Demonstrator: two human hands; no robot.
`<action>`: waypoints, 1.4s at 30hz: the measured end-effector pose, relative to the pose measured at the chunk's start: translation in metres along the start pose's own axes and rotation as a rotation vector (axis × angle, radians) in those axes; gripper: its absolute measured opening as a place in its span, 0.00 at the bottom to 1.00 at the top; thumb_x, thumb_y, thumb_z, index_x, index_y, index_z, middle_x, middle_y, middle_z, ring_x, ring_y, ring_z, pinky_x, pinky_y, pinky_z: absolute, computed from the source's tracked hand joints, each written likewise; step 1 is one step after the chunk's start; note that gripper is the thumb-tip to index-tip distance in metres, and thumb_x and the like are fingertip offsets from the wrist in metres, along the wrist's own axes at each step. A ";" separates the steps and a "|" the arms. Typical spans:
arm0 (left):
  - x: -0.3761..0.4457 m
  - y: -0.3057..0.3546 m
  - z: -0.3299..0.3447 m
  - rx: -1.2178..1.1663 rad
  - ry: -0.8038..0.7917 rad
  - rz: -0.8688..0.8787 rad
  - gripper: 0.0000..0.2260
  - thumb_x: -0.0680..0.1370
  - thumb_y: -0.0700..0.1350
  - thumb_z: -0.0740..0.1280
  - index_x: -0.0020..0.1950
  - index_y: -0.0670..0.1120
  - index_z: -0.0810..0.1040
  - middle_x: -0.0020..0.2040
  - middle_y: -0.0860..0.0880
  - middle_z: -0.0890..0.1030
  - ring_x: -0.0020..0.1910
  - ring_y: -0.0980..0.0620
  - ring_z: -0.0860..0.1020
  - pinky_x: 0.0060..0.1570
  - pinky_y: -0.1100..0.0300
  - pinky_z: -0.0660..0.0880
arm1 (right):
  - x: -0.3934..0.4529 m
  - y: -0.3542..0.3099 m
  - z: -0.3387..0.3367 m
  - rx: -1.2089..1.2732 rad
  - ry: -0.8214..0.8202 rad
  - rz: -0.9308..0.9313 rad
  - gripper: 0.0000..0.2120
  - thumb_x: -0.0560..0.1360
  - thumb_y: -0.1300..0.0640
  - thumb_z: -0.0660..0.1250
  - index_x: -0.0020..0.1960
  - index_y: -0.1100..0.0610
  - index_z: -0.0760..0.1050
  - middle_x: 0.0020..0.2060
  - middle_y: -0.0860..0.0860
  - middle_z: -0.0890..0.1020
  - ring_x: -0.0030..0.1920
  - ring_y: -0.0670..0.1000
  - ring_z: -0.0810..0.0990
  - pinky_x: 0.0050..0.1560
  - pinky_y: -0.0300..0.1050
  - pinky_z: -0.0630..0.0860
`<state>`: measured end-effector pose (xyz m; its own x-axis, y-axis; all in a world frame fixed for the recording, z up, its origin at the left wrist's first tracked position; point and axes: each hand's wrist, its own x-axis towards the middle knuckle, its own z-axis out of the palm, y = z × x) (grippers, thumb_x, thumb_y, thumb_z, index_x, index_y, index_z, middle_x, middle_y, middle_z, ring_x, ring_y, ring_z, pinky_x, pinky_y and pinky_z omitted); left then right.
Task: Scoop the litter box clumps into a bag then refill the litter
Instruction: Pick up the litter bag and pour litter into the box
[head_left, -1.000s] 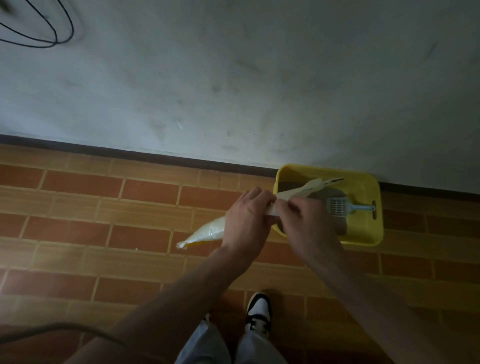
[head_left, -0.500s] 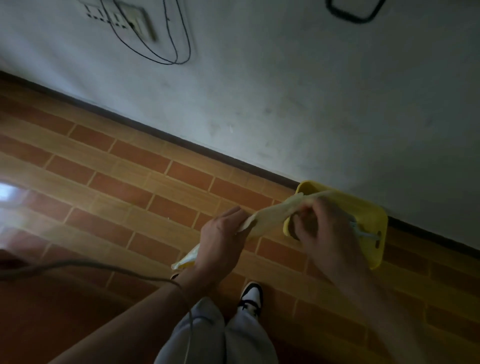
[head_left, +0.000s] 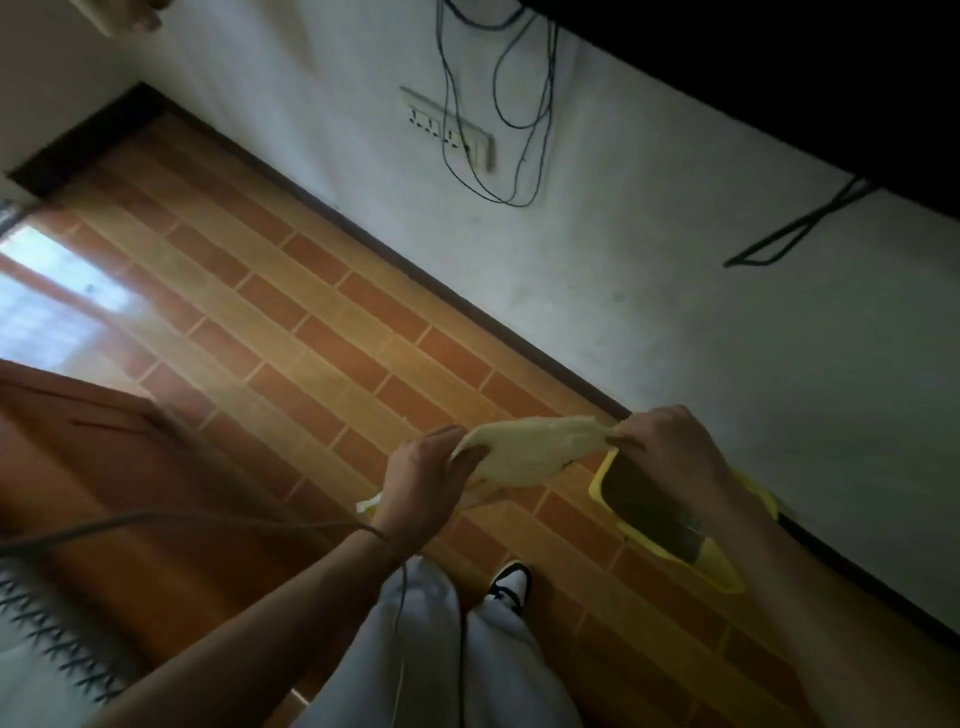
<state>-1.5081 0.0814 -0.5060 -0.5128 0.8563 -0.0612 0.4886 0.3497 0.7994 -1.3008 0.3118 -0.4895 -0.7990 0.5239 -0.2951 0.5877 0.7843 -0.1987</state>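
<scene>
A pale yellow plastic bag (head_left: 530, 453) is stretched between my two hands above the tiled floor. My left hand (head_left: 423, 480) pinches one end of it and my right hand (head_left: 670, 452) pinches the other. Below my right forearm a yellow litter box (head_left: 675, 558) with dark litter sits on the floor against the wall. My right arm covers part of the box, and the scoop is not visible.
A white wall with a dark skirting runs diagonally; a socket strip (head_left: 449, 130) with hanging cables (head_left: 519, 130) is mounted on it. A brown wooden surface (head_left: 78, 467) stands at the left. My legs and one shoe (head_left: 509, 584) are below the hands.
The view has swung up and left, showing more wall and the socket. My hands have moved apart and the bag has spread wider between them.
</scene>
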 end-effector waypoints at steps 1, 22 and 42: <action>-0.002 -0.005 -0.016 0.002 0.002 -0.042 0.11 0.82 0.49 0.67 0.49 0.44 0.85 0.42 0.51 0.83 0.36 0.51 0.81 0.33 0.51 0.77 | 0.000 -0.014 -0.009 -0.006 0.006 -0.043 0.09 0.77 0.54 0.72 0.56 0.51 0.85 0.45 0.48 0.87 0.40 0.48 0.79 0.48 0.41 0.69; -0.036 -0.007 -0.308 -0.066 0.254 -0.040 0.06 0.82 0.53 0.67 0.52 0.52 0.81 0.48 0.56 0.81 0.46 0.54 0.82 0.43 0.51 0.79 | 0.038 -0.236 -0.183 0.175 0.283 -0.194 0.04 0.72 0.55 0.77 0.46 0.54 0.85 0.37 0.46 0.85 0.31 0.42 0.78 0.28 0.26 0.68; 0.052 -0.048 -0.464 -0.014 0.498 0.009 0.05 0.81 0.47 0.69 0.48 0.48 0.81 0.43 0.56 0.78 0.42 0.52 0.78 0.41 0.62 0.72 | 0.181 -0.352 -0.240 0.372 0.388 -0.367 0.15 0.74 0.41 0.65 0.44 0.49 0.85 0.39 0.42 0.84 0.37 0.43 0.81 0.30 0.31 0.72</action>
<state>-1.8855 -0.0675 -0.2699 -0.7851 0.5726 0.2360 0.4867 0.3348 0.8069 -1.6828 0.2107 -0.2486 -0.9032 0.3805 0.1988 0.2170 0.8041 -0.5534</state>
